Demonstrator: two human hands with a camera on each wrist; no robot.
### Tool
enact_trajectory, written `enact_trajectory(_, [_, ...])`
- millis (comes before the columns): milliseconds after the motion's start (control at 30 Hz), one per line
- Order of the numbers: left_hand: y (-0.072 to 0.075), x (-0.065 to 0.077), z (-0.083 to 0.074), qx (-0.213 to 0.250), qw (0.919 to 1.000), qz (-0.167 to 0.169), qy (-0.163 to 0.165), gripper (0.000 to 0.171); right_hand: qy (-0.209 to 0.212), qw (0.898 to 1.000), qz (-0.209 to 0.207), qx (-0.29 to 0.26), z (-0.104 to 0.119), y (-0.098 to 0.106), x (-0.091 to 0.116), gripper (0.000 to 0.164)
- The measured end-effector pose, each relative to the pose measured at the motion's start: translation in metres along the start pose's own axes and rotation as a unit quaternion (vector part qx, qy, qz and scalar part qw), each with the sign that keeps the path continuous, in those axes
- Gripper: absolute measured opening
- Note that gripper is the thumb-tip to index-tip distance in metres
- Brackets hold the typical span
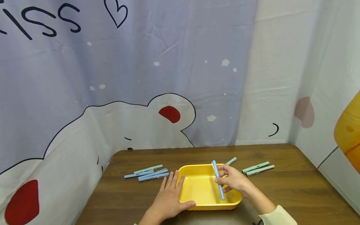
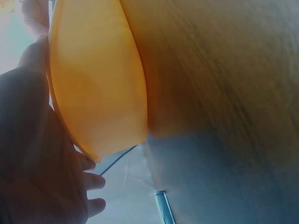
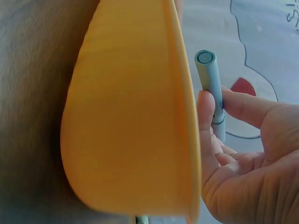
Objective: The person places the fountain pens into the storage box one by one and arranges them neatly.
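Observation:
A yellow plastic tray [image 1: 197, 187] stands on the wooden table near its front. Over the tray's right part, my right hand [image 1: 232, 178] pinches a light blue capped pen [image 1: 220, 184] between thumb and fingers. In the right wrist view the pen [image 3: 212, 88] shows its round end toward the camera, above the rim of the tray [image 3: 131, 116]. My left hand [image 1: 170, 198] lies with spread, straight fingers along the tray's left rim. The left wrist view has that hand [image 2: 37, 140] against the outer wall of the tray [image 2: 98, 84].
Left of the tray lies a group of blue pens [image 1: 153, 176] with a green pen [image 1: 148, 169] behind them. Two green pens [image 1: 257, 168] lie at the right, and another green pen [image 1: 231, 161] pokes out behind the tray. A printed curtain [image 1: 168, 62] hangs behind the table.

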State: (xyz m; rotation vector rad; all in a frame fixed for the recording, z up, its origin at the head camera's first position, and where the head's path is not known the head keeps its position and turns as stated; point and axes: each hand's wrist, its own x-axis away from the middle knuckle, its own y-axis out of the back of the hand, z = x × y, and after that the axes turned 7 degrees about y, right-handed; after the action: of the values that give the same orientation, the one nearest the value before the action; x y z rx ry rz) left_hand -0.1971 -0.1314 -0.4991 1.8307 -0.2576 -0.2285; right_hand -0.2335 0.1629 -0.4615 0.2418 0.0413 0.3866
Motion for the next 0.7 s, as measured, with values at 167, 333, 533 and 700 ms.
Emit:
enact_trajectory(167, [-0.001, -0.002, 0.001, -0.006, 1.0, 0.001, 0.003, 0.107, 0.0, 1.0, -0.015, 0.009, -0.001, -0.016, -0.005, 0.059])
enact_trajectory(333, [-0.001, -0.002, 0.001, -0.008, 1.0, -0.001, 0.003, 0.108, -0.021, 0.999, -0.035, 0.005, -0.003, -0.031, -0.009, 0.056])
enact_trajectory(533, [0.001, -0.001, 0.0, -0.007, 1.0, -0.001, 0.003, 0.107, -0.032, 0.999, -0.035, 0.012, -0.005, -0.047, -0.017, 0.053])
enact_trajectory(700, [0.002, 0.0, -0.002, -0.012, 0.9999, -0.002, 0.002, 0.107, -0.036, 0.998, -0.037, 0.031, -0.006, -0.06, -0.023, 0.052])
